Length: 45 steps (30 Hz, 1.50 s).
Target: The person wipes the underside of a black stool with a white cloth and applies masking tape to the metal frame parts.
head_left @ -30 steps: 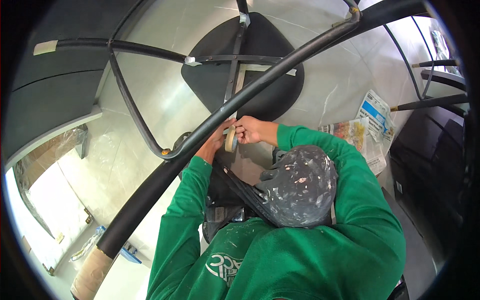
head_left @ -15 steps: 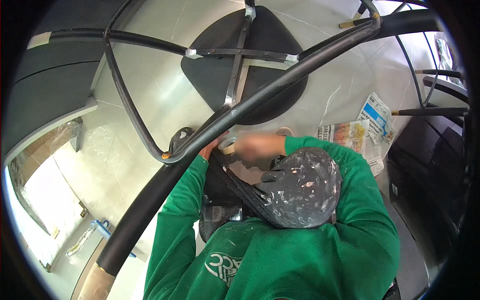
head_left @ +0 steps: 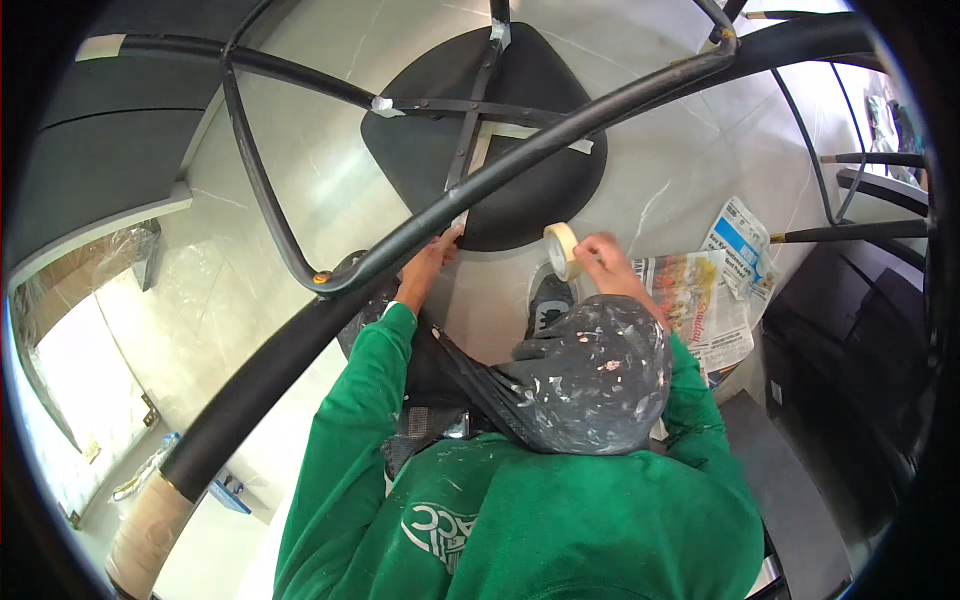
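The right hand (head_left: 607, 268) has its grip clamped on the tape roll (head_left: 567, 243), just near and right of the chair seat (head_left: 530, 200), and loosened fingers could drop it; the left hand (head_left: 425, 266), by the seat's near edge, has a grip I cannot tell.

Can see bold dark letters near the blue band on the top newspaper sheet (head_left: 745, 245), to the right of the right fingers (head_left: 592, 261). Can find a pink word and rows of tiny dark print on the lower newspaper sheet (head_left: 725, 338), nearer those fingers. Can spot big white letters on the green sweater (head_left: 530, 520), well below the left fingers (head_left: 447, 239). Can't read the tiny print.
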### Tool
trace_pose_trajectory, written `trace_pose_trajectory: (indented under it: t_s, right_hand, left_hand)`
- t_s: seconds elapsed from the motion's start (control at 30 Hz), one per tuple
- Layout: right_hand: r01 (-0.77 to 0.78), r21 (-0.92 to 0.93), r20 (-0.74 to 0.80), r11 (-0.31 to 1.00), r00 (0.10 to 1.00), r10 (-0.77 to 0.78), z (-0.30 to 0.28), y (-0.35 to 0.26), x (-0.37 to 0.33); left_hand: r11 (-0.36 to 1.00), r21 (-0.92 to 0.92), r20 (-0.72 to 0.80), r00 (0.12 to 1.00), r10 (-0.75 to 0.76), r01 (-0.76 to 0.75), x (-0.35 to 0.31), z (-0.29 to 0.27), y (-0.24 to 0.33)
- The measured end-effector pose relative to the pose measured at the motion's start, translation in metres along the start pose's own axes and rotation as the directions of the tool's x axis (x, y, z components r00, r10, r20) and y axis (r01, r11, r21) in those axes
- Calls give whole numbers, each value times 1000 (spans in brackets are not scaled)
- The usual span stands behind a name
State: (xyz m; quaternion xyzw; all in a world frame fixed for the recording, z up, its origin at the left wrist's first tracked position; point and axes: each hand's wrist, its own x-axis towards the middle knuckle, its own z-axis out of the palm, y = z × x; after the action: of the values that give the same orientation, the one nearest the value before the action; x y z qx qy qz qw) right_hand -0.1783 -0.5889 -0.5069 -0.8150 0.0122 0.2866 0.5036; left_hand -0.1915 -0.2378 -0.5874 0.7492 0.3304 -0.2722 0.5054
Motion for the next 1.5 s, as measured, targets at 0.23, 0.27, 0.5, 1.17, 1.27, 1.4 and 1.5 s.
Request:
trace_pose_trajectory:
  t_s: [0.23,0.27,0.5,1.17,1.27,1.4,1.5]
  right_hand:
    - [79,254,-331,964,943,10,-39,20,-6]
    - [70,145,-419,987,908,-3,-42,25,-3]
    - [-19,-530,-554,848,765,-329,-44,64,25]
    - [205,-607,-365,767,786,-499,17,5,103]
    - [90,-622,-397,778,819,-413,22,8,102]
    - [92,-599,-419,795,810,-410,29,3,103]
    - [71,-605,-423,793,815,-396,26,6,100]
  left_hand:
    - [994,107,-240,971,3,24,-10,-1,-44]
    - [985,111,-314,935,163,-135,-13,2,-38]
    - [851,311,-310,801,513,-424,-58,83,36]
    - [352,700,6,497,868,-622,4,91,131]
    - [372,750,-48,516,855,-547,25,106,136]
    - [390,805,-99,546,832,-448,35,114,132]
    - [454,787,-113,625,773,-419,31,122,142]
